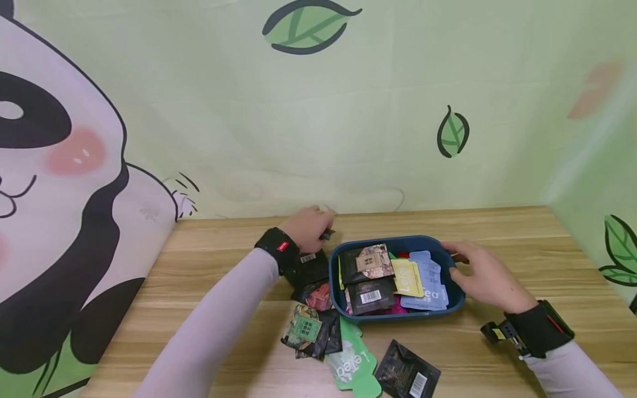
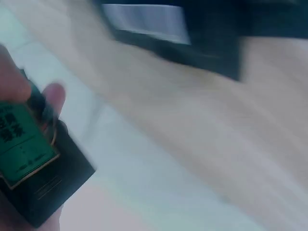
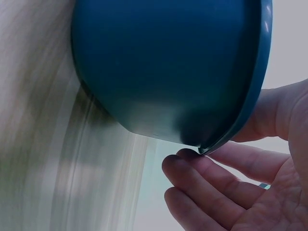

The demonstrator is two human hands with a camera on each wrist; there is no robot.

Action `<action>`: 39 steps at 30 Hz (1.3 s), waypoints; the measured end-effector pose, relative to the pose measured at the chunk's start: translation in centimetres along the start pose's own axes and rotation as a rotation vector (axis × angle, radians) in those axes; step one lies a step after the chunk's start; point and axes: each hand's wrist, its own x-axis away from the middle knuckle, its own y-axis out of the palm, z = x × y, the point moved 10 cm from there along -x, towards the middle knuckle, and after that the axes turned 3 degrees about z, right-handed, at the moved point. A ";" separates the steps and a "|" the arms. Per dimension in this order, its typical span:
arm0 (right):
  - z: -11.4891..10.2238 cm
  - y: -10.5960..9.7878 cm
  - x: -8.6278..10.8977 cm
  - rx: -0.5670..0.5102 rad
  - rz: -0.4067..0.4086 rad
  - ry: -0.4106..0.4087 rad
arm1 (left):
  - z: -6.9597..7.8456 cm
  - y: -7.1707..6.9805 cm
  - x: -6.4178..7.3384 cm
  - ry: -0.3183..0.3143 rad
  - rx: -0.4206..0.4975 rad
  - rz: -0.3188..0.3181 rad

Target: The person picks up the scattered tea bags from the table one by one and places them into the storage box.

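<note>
- left of a blue tub [image 3: 168, 62], a black packet [image 2: 36, 163] is pinched by the left hand [image 1: 307, 228]; mostly hidden in the head view, cut off in the left wrist view;
- the tub's rim is touched by the right hand [image 1: 485, 276]; whether gripped cannot be told;
- a green packet [image 1: 350, 356] is cropped in the head view
</note>
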 end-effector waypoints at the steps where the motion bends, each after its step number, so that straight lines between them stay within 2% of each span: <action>1: 0.0 0.0 0.0 0.000 0.001 -0.001 | 0.5 -0.9 -0.1 0.005 -0.025 0.021; 4: 0.0 -0.1 -0.1 0.000 0.003 -0.003 | 2.7 -3.0 -0.5 0.023 -0.018 0.043; 7: 0.0 0.0 -0.1 0.003 0.003 -0.001 | 5.7 -4.3 -0.9 0.064 0.015 0.038; 16: 0.2 0.0 -0.1 -0.007 0.004 -0.007 | 15.3 -5.9 -2.9 0.230 -0.017 0.054; 19: 0.1 -0.1 0.0 -0.015 0.008 -0.020 | 17.8 -6.3 -3.4 0.279 -0.036 0.057; 22: 0.0 -0.1 0.0 -0.019 0.016 -0.037 | 19.3 -6.5 -3.6 0.306 -0.059 0.059; 25: -0.1 -0.2 0.0 -0.009 0.022 -0.045 | 19.9 -6.3 -3.4 0.303 -0.075 0.045; 29: -0.2 -0.1 0.0 -0.003 0.019 -0.048 | 19.3 -5.7 -2.5 0.269 -0.042 0.004; 34: -0.1 -0.1 -0.1 -0.013 0.011 -0.028 | 17.2 -5.4 -0.8 0.244 0.012 0.019; 39: 0.0 -0.1 -0.1 0.000 0.007 -0.006 | 14.1 -5.3 2.2 0.199 0.054 0.034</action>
